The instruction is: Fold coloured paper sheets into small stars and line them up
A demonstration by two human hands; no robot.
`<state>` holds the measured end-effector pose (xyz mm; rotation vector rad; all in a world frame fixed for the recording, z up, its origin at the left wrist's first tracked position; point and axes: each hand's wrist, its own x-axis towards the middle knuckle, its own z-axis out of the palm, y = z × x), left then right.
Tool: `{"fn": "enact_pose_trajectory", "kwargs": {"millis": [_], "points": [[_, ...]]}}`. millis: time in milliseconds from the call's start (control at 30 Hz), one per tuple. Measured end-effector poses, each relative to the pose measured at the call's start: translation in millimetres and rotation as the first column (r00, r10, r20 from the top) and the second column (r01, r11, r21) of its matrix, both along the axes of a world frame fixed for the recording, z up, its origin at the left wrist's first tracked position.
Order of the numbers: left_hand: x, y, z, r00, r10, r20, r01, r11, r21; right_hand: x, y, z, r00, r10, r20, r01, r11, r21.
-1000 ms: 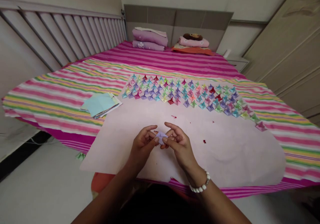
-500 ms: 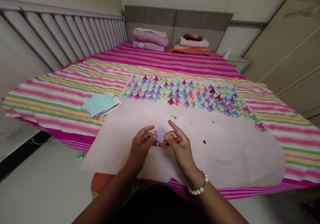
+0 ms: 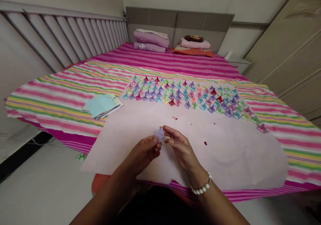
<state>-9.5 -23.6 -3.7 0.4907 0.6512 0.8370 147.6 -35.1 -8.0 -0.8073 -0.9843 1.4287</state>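
Between the thumb and fingers of my left hand (image 3: 144, 151) is a small lavender piece of folded paper (image 3: 159, 134), its pointed tip facing up. My right hand (image 3: 182, 148) is beside it with thumb and fingers apart; a fingertip comes up to the paper's right edge, and I cannot tell whether it touches. Both hands are above a large pale sheet (image 3: 120, 141). Farther back on that sheet stand several rows of small folded paper pieces (image 3: 178, 94) in purple, blue, green, pink and red.
A stack of coloured square paper (image 3: 101, 105) lies at the left edge of the sheet. Small red scraps (image 3: 205, 143) are scattered on it. Beneath is a bed with a striped cover (image 3: 50, 98). Folded bedding (image 3: 151, 41) sits by the headboard (image 3: 200, 21). A green folded piece (image 3: 81, 157) is at lower left.
My right hand has let go of the lavender paper and spread its fingers. The paper is turned, its point now upward, and stays in my left hand.
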Motion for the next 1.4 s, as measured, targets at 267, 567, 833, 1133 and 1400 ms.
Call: {"fn": "enact_pose_trajectory", "kwargs": {"millis": [267,567,833,1133,1400], "points": [[4.7,-10.7,-1.2,0.915,-0.209,0.346,0.280,0.945,-0.170,-3.8,-1.4,3.8,0.979,0.172,-0.108,-0.180,0.981,-0.069],[-7.7,7.4,5.9,0.930,0.037,-0.367,0.058,0.968,0.244,6.7,9.1,5.4,0.997,0.015,0.073,-0.010,0.997,-0.075],[-4.6,8.0,14.9,0.894,0.153,-0.422,0.056,0.894,0.444,1.6,8.3,8.1,0.995,0.064,0.076,-0.057,0.994,-0.091],[2.8,3.0,10.7,0.895,0.252,-0.368,-0.072,0.896,0.437,0.5,3.8,6.3,0.997,0.020,0.077,-0.016,0.999,-0.050],[-3.5,3.3,7.9,0.934,0.175,-0.311,-0.019,0.894,0.448,-3.6,3.0,8.7,0.998,-0.044,0.042,0.046,0.999,-0.030]]}}
